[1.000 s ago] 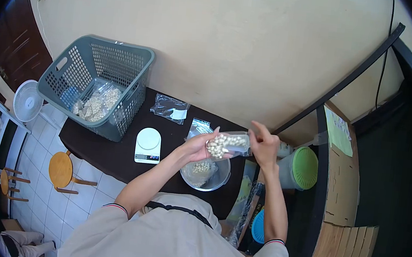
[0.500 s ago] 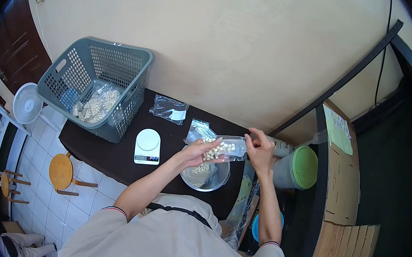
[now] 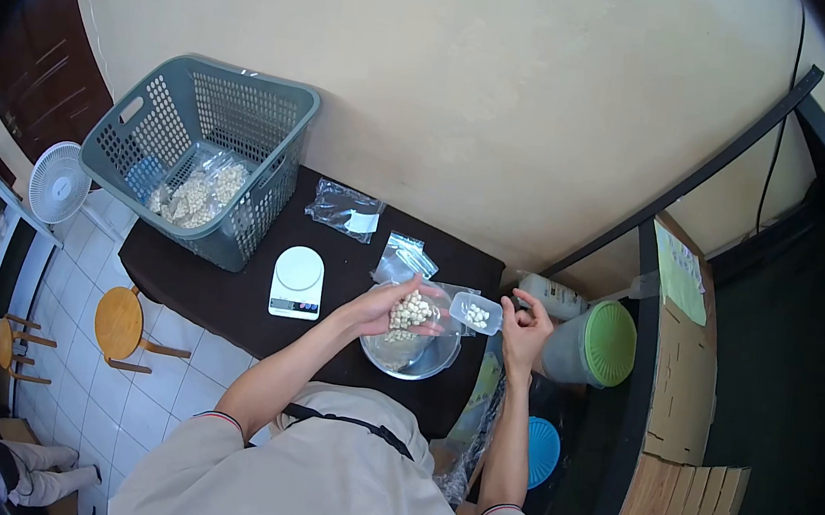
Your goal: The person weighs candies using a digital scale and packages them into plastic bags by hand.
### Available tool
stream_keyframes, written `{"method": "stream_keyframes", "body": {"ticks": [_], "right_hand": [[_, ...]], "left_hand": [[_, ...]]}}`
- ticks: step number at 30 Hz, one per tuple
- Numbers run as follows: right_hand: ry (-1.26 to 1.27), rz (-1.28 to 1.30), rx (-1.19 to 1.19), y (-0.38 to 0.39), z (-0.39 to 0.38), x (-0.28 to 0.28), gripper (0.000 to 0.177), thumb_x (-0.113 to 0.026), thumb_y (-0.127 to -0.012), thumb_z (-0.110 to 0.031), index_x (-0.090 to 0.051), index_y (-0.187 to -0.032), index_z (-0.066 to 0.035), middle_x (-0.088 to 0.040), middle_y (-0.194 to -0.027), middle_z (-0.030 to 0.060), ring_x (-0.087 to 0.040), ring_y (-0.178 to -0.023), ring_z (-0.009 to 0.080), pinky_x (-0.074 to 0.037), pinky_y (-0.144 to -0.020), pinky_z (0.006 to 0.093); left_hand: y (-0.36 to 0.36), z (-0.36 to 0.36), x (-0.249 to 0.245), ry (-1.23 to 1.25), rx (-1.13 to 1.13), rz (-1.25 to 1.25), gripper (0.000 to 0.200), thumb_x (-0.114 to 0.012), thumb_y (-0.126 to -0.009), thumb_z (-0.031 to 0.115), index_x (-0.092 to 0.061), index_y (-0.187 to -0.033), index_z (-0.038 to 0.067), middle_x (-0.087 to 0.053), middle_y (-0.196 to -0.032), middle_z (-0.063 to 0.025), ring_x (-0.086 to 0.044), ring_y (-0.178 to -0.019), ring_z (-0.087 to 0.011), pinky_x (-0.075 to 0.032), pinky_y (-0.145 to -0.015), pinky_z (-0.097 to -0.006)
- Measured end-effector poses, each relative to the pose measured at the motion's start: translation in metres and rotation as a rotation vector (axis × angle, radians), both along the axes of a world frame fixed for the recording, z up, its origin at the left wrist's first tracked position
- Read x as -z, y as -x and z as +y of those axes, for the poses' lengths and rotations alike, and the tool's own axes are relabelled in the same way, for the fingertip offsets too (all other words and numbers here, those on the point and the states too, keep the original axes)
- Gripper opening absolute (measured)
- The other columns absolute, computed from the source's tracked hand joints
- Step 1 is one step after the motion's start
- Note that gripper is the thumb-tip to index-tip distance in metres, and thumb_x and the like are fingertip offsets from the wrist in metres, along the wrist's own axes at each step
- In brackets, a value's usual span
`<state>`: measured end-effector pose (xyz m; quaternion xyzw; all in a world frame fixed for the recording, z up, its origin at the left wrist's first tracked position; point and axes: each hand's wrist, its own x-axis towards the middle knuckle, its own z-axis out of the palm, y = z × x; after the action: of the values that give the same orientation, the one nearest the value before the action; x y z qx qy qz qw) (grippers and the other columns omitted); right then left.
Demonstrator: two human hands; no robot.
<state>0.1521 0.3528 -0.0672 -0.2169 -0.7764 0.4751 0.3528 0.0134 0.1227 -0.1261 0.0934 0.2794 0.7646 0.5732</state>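
Over a metal bowl (image 3: 444, 363), my left hand (image 3: 382, 307) grips a clear plastic bag (image 3: 440, 301) partly filled with small whitish round pieces (image 3: 411, 310). My right hand (image 3: 525, 336) is closed on the handle of a translucent scoop (image 3: 492, 316). A few of the same pieces lie in the scoop, which is level with the mouth of the bag. More pieces are visible in the bowl underneath. Beyond the bowl lie flat clear bags (image 3: 404, 257). A white kitchen scale (image 3: 297, 281) stands to the left of the bowl.
A grey-green basket (image 3: 261, 212) holding filled bags is at the table's left end. Another clear bag (image 3: 345, 212) lies behind the scale. At right stand a green-lidded container (image 3: 574, 350) and cardboard (image 3: 682, 386). A stool (image 3: 119, 327) and fan (image 3: 58, 182) are at left.
The scoop has drawn back out of the bag and now shows a few pieces in it. My right hand has come slightly lower and nearer to me. My left hand still holds the bag.
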Motion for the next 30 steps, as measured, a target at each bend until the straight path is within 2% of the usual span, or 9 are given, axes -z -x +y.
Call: {"method": "stream_keyframes", "body": {"ticks": [4, 6, 9, 12, 15, 22, 25, 28, 30], "right_hand": [[0.054, -0.019, -0.047, -0.003, -0.004, -0.004, 0.017, -0.077, -0.090, 0.000, -0.072, -0.106, 0.002, -0.048, -0.059, -0.0105, -0.037, -0.050, -0.0029, -0.023, -0.048, 0.0216], [0.072, -0.044, -0.079, -0.005, -0.005, -0.003, 0.014, -0.076, -0.091, 0.000, -0.073, -0.104, 0.002, -0.047, -0.058, -0.0106, -0.037, -0.051, -0.0032, -0.022, -0.049, 0.0219], [0.103, -0.008, -0.025, -0.006, -0.001, 0.007, 0.010, -0.076, -0.092, -0.002, -0.074, -0.101, 0.002, -0.047, -0.059, -0.0109, -0.038, -0.054, -0.0037, -0.023, -0.049, 0.0210], [0.052, -0.040, 0.025, -0.012, -0.006, 0.021, 0.008, -0.075, -0.092, -0.005, -0.076, -0.099, -0.002, -0.056, -0.055, -0.0046, -0.048, -0.048, 0.0044, -0.034, -0.049, 0.0262], [-0.420, -0.376, 0.117, -0.005, -0.044, 0.029, 0.008, -0.072, -0.092, -0.020, -0.075, -0.092, -0.013, -0.069, -0.068, 0.0155, -0.070, -0.064, 0.0367, -0.053, -0.061, 0.0477], [-0.837, -0.561, -0.237, 0.021, -0.052, 0.066, 0.013, -0.075, -0.086, -0.013, -0.074, -0.096, -0.004, -0.074, -0.093, 0.0198, -0.072, -0.085, 0.0398, -0.058, -0.072, 0.0431], [-0.083, -0.360, -0.599, 0.015, -0.054, 0.032, 0.035, -0.081, -0.081, -0.007, -0.076, -0.115, 0.001, -0.069, -0.127, 0.0242, -0.068, -0.114, 0.0300, -0.054, -0.092, 0.0360], [0.500, -0.024, -0.811, 0.006, -0.087, -0.008, 0.035, -0.083, -0.085, -0.010, -0.074, -0.115, 0.006, -0.068, -0.131, 0.0204, -0.066, -0.117, 0.0236, -0.053, -0.092, 0.0333], [0.496, 0.031, -0.767, 0.009, -0.103, -0.005, 0.031, -0.077, -0.093, -0.010, -0.072, -0.119, 0.006, -0.074, -0.117, 0.0134, -0.069, -0.108, 0.0191, -0.055, -0.087, 0.0313]], "left_hand": [[-0.011, -0.013, -0.010, -0.332, 0.273, -0.315, 0.058, -0.051, -0.108, 0.041, -0.051, -0.145, -0.004, -0.054, -0.145, -0.0305, -0.058, -0.130, -0.0477, -0.053, -0.106, -0.0569], [-0.020, -0.019, 0.001, -0.136, 0.108, 0.057, 0.054, -0.059, -0.106, 0.034, -0.052, -0.143, -0.005, -0.056, -0.143, -0.0294, -0.061, -0.127, -0.0442, -0.056, -0.104, -0.0533], [-0.014, -0.036, 0.040, -0.101, -0.131, -0.066, 0.045, -0.064, -0.103, 0.023, -0.056, -0.138, -0.005, -0.062, -0.137, -0.0258, -0.067, -0.119, -0.0351, -0.058, -0.102, -0.0465], [-0.022, -0.060, 0.039, -0.210, -0.281, -0.301, 0.039, -0.064, -0.103, 0.014, -0.055, -0.137, -0.003, -0.063, -0.135, -0.0241, -0.069, -0.117, -0.0318, -0.059, -0.101, -0.0433], [-0.032, -0.073, 0.038, -0.185, -0.349, -0.210, 0.048, -0.071, -0.096, 0.005, -0.053, -0.140, 0.002, -0.060, -0.140, -0.0240, -0.068, -0.117, -0.0340, -0.058, -0.104, -0.0476], [-0.056, -0.059, -0.006, -0.279, -0.428, 0.042, 0.038, -0.070, -0.099, 0.021, -0.059, -0.131, 0.004, -0.071, -0.120, -0.0201, -0.072, -0.105, -0.0310, -0.059, -0.096, -0.0467], [-0.055, -0.063, -0.011, -0.179, -0.562, 0.095, 0.034, -0.065, -0.104, 0.027, -0.062, -0.125, 0.000, -0.073, -0.115, -0.0205, -0.073, -0.103, -0.0314, -0.059, -0.095, -0.0480], [-0.055, -0.064, -0.010, -0.101, -0.674, 0.069, 0.034, -0.063, -0.105, 0.028, -0.063, -0.122, -0.002, -0.073, -0.114, -0.0206, -0.073, -0.104, -0.0313, -0.060, -0.095, -0.0466], [-0.060, -0.063, 0.000, 0.001, -0.634, 0.106, 0.033, -0.063, -0.105, 0.026, -0.063, -0.124, -0.001, -0.073, -0.114, -0.0216, -0.073, -0.105, -0.0318, -0.059, -0.097, -0.0467]]}}
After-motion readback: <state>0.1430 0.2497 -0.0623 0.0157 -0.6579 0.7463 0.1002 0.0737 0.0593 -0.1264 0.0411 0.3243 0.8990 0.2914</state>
